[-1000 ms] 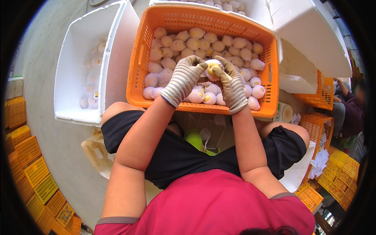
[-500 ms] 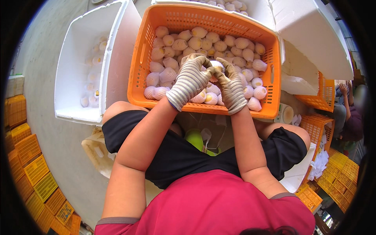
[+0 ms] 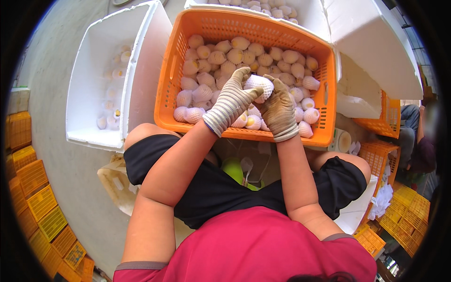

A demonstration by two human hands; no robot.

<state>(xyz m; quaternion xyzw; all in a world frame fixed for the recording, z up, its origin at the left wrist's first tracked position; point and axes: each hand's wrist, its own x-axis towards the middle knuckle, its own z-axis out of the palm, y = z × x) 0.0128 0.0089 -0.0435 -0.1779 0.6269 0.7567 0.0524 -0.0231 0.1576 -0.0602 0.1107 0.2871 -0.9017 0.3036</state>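
Observation:
Both my hands wear striped, brown-palmed work gloves and meet over the near half of an orange plastic crate [image 3: 331,98]. Between them is a round fruit in a white foam net [image 3: 259,85]. My left hand [image 3: 233,96] grips it from the left, thumb and fingers around it. Wrapped around its right side is my right hand [image 3: 278,108], hiding part of the net. Below lie many similar foam-netted fruits [image 3: 235,56], several showing a yellowish patch through the opening of the net.
A white foam box [image 3: 149,70] with some netted fruits stands left of the crate. Another foam box [image 3: 310,21] holds more fruits behind it. A large white foam panel [image 3: 376,42] is at the right. Stacked yellow-orange crates [image 3: 47,204] line the far left. Another person [image 3: 423,150] sits at right.
The netted fruit has come up into fuller view between my hands. My left fingers have opened out around it, and my right hand has turned its back more upward.

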